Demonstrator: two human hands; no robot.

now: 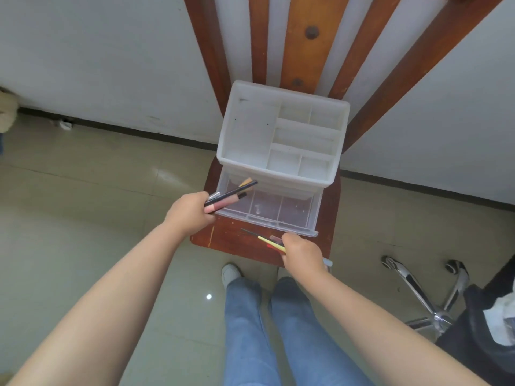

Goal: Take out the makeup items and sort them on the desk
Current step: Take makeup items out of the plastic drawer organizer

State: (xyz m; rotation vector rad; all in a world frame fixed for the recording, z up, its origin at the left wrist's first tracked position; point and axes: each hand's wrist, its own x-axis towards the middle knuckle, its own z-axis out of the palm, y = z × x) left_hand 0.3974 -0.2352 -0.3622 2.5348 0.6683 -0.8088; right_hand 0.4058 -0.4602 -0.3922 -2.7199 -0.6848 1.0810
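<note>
A white plastic organizer (245, 135) with divided top compartments stands on a brown wooden chair seat (231, 238). Its clear drawer (278, 210) is pulled out toward me. My left hand (189, 213) grips a bundle of makeup sticks (231, 195): a black pencil, a pink tube and a tan-tipped piece, held over the drawer's left end. My right hand (302, 252) holds several thin pencils (267, 240), yellow, red and dark, just in front of the drawer above the seat's front edge.
The chair back's wooden slats (306, 37) rise behind the organizer against a white wall. A chrome office-chair base (429, 296) and a black bag (485, 330) are at the right. My legs in jeans stand below on the tiled floor.
</note>
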